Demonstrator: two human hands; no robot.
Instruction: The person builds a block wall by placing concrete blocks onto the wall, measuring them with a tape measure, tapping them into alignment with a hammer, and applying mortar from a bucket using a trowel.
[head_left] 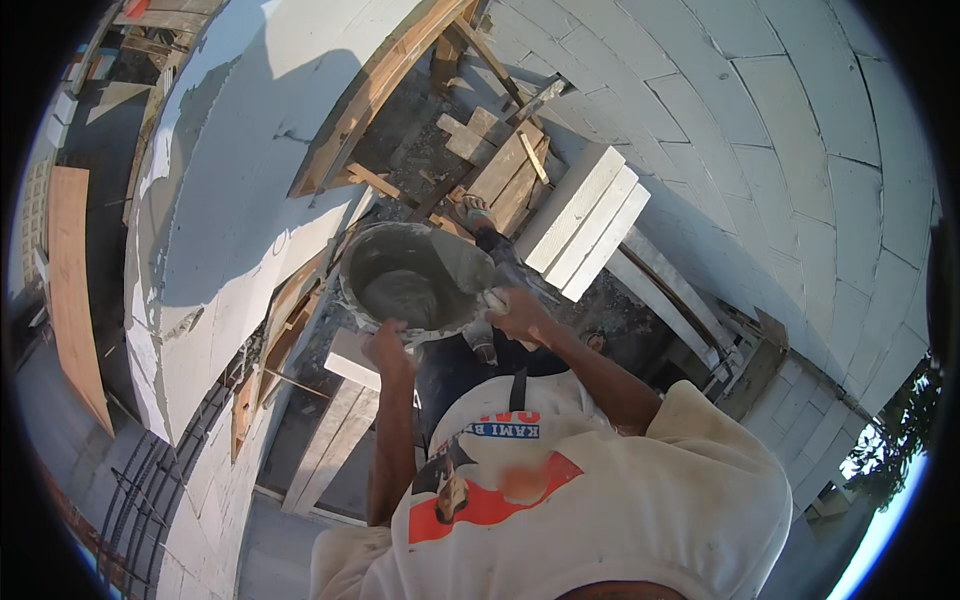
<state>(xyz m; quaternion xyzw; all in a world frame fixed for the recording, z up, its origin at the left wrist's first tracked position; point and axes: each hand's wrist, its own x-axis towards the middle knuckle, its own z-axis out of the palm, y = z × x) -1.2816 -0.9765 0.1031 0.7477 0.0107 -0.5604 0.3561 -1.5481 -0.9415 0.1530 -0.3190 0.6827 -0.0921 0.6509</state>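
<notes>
The left hand [388, 348] has its fingers clamped on the near-left rim of a grey-crusted bucket [462, 262]; the right hand [522, 315] grips its right edge, both about equally near. The bucket lies just beyond and between them, its round mouth without clear long axis, smooth grey mortar [398, 298] inside. Farther off: squared, chalky white blocks [585, 222], rough wooden planks [505, 180], a jointed pale wall [690, 110].
</notes>
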